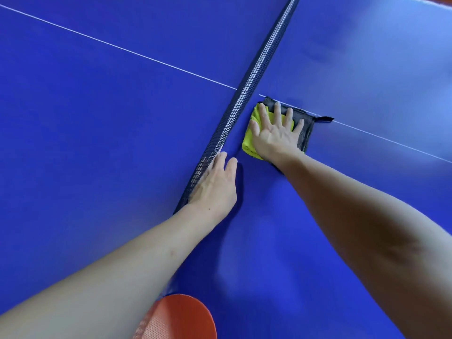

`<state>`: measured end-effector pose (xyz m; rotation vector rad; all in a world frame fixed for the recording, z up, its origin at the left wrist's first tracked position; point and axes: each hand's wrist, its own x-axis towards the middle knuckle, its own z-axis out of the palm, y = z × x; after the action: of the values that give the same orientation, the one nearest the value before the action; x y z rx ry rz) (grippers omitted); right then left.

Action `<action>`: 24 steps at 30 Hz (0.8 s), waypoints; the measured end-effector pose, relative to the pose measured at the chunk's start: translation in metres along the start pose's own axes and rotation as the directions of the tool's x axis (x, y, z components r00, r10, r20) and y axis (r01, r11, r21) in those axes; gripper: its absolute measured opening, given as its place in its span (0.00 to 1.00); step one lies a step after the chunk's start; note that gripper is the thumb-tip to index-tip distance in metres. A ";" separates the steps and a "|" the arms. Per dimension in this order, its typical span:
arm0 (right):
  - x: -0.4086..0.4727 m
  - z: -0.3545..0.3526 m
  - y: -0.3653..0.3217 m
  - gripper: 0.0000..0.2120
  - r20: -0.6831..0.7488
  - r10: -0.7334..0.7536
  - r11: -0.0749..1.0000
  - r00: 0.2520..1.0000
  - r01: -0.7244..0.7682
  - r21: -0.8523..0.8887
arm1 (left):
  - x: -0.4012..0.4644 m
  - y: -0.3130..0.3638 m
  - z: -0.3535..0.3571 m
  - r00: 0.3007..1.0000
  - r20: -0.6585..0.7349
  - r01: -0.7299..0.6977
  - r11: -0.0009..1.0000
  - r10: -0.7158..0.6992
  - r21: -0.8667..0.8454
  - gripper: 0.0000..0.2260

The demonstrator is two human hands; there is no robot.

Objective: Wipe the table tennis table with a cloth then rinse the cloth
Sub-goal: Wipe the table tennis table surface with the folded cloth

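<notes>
Head view: right hand (274, 133) lies flat on the cloth (303, 133) at centre frame, fingers straight and spread, pressing not pinching; cloth is folded, yellow face up under the palm, dark grey layer showing along its upper and right edges, small loop tag sticking out at its right corner; it sits on the table (97, 118) just right of the net (247, 94), touching the white centre line (122, 48). Left hand (215, 187) rests against the lower stretch of the net, fingers straight, holding nothing. Red paddle (181, 319) at bottom edge, partly hidden by the left forearm.

Judgement: cloth looks soft, light, plush; likely slides easily on the smooth table, so flat palm pressure suits wiping; folds may creep apart. For lifting to rinse, pinch a folded edge or the loop; limp when raised, heavier once wet.
</notes>
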<state>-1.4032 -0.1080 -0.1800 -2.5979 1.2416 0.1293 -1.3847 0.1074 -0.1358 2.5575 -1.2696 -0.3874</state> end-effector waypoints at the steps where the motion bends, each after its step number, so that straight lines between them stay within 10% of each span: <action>1: 0.003 -0.001 0.000 0.32 0.013 -0.008 1.000 1.000 0.008 -0.026 | 0.003 -0.002 0.000 1.000 -0.003 -0.002 1.000 0.002 -0.003 0.23; 24: -0.052 -0.022 0.188 0.29 -0.081 0.049 0.997 0.996 -0.044 0.064 | 0.006 0.129 0.059 0.985 0.033 -0.173 0.954 0.170 0.245 0.22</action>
<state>-1.5820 -0.1880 -0.1848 -2.5457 1.3123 -0.0075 -1.4963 0.0210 -0.1470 2.6161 -1.6219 -0.2208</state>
